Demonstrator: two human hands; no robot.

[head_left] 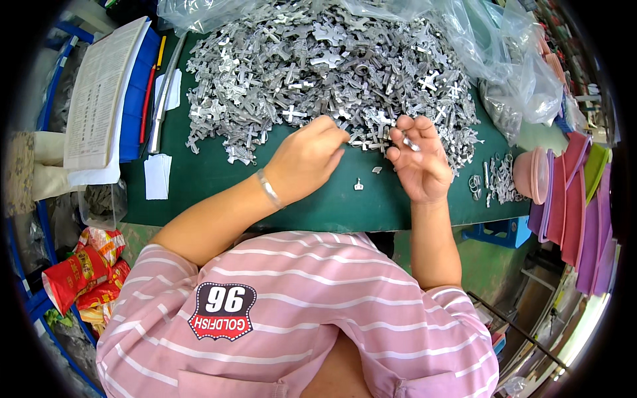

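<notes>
A large heap of small silver metal pieces (325,60), many of them cross-shaped, covers the far half of the green table (212,176). At its near edge is my left hand (302,159), its fingers curled together; anything in them is hidden. My right hand (424,166) is palm up, right of the left one, pinching a small silver metal piece (410,142) between thumb and fingers. On the green top between the hands lie a crown-shaped metal piece (359,185) and a smaller flat bit (377,170).
Clear plastic bags (531,86) crowd the heap's back and right. Small rings and metal parts (503,179) lie near the right edge, beside stacked pink tubs (527,174). At left are a blue bin (142,79), printed sheets (99,99), a long metal tool (162,106) and white paper (158,176).
</notes>
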